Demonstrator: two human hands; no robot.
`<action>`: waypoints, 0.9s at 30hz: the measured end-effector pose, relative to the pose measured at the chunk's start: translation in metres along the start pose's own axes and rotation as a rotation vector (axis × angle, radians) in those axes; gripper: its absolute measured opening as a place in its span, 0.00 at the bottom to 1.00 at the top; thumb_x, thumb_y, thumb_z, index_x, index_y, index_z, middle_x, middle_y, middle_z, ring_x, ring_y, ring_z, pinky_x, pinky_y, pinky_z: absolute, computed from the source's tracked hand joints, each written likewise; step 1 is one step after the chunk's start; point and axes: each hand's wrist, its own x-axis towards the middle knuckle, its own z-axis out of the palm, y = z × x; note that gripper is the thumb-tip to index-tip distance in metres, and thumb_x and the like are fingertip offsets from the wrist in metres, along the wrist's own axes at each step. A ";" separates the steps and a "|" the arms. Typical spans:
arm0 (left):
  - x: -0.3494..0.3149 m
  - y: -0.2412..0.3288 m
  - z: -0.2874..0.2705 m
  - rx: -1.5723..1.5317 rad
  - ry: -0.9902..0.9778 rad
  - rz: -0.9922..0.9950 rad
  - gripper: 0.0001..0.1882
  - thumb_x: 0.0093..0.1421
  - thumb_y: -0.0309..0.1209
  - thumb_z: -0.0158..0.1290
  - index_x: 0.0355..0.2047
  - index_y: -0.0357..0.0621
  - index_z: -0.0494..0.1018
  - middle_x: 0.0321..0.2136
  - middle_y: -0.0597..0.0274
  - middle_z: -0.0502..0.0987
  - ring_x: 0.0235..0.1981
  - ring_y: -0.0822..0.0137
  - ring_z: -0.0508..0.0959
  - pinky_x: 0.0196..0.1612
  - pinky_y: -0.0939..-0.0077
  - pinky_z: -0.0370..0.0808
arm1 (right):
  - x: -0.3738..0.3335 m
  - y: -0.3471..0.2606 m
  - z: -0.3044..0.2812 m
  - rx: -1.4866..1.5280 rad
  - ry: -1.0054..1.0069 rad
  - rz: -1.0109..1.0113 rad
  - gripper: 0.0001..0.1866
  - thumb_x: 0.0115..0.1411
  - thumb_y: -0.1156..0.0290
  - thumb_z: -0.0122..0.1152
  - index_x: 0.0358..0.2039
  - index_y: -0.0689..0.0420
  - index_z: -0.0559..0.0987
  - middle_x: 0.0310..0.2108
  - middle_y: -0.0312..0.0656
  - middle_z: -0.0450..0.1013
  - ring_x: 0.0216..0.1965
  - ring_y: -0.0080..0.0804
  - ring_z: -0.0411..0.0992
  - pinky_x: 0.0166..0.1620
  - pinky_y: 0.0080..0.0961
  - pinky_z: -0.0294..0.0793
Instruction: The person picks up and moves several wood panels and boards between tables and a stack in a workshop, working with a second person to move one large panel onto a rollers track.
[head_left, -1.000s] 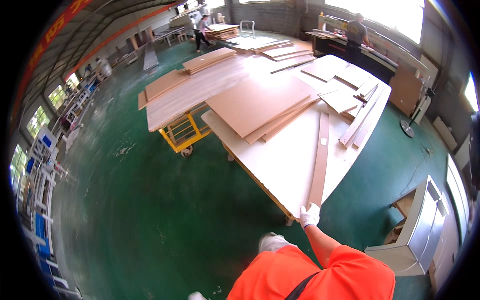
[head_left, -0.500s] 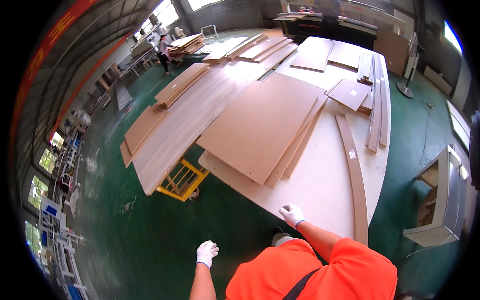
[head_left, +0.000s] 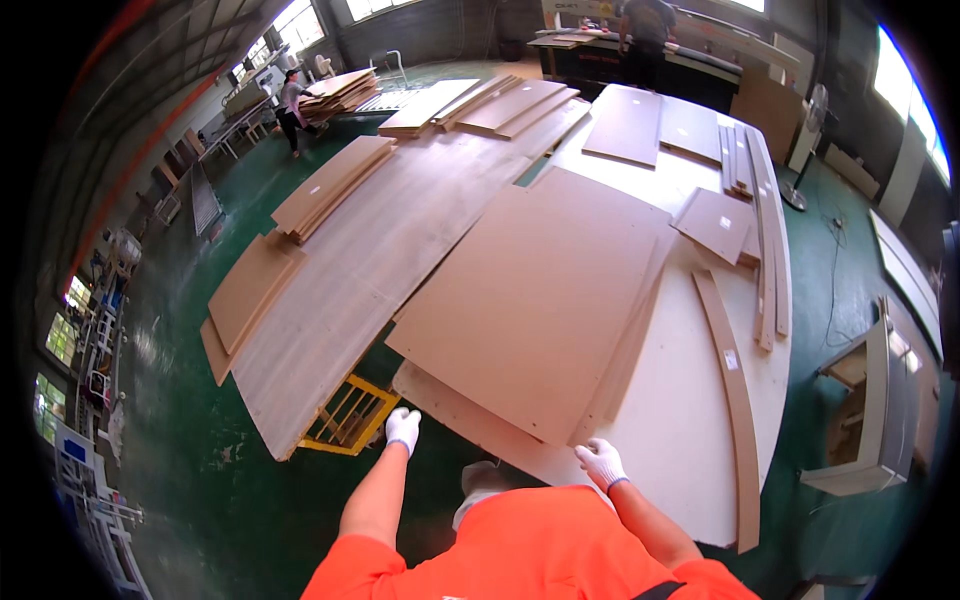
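Note:
A large brown wooden panel (head_left: 530, 300) lies on top of a few others on the pale work table (head_left: 690, 420), in front of me. My right hand (head_left: 602, 463), in a white glove, is just off that stack's near corner with its fingers curled in; nothing shows in it. Near the table's left front corner is my left hand (head_left: 403, 430), also gloved, its fingers closed and no object visible in them. A yellow metal cart frame (head_left: 350, 415) stands just beyond it. To the right on the table lies a long narrow board (head_left: 728, 380) with a white label.
A long wood-grain surface (head_left: 380, 270) runs along the left, bearing brown panel stacks (head_left: 330, 185). Narrow strips (head_left: 765, 240) and smaller panels line the table's far right. A cabinet-like unit (head_left: 865, 410) stands on the green floor. One person (head_left: 292, 110) works far left, another (head_left: 647, 40) far back.
I have come closer to the table and the large panel. My left hand has moved forward toward the cart, and my right hand now sits by the panel's near corner.

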 end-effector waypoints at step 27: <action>0.115 -0.100 -0.097 -0.756 -0.009 -0.480 0.23 0.55 0.29 0.67 0.49 0.33 0.74 0.42 0.51 0.81 0.37 0.58 0.83 0.38 0.59 0.82 | -0.018 0.036 0.130 -0.336 0.268 0.089 0.28 0.53 0.54 0.68 0.41 0.69 0.78 0.36 0.52 0.79 0.42 0.41 0.76 0.45 0.41 0.76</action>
